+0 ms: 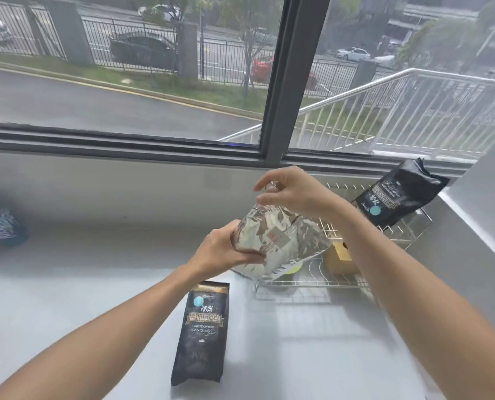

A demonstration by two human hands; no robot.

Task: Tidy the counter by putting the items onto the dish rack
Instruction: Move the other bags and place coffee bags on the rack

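Inspector: Report the hands.

Observer: Both are on one item, a silver foil bag (278, 243) with a brownish pattern and a small label. The left hand (223, 252) grips its lower left side, fingers wrapped around the bulge. The right hand (292, 192) pinches the gathered top of the bag between thumb and fingers.

Inspector: Position of the bag?

Observer: Held off the tabletop (96, 269), tilted, its lower end over the near left corner of the dish rack (312, 284). Whether its bottom touches the rack wire, I cannot tell.

Inspector: The rack itself?

Observer: A wire rack toward the right edge of the tabletop, below the window (154, 67). A black coffee bag (396, 194) stands propped at the rack's far right end, leaning. A tan box (341, 255) sits inside the rack, partly hidden by the right forearm. Something yellow-green (294, 268) shows under the foil bag; too little is visible to identify it.

Inspector: Items outside the rack?

Observer: A second black coffee bag (201, 332) lies flat on the tabletop, just beside the rack's near left corner, printing upside down from this side. At the far left edge stands a blue printed container (2, 223), well apart from everything else and blurred.
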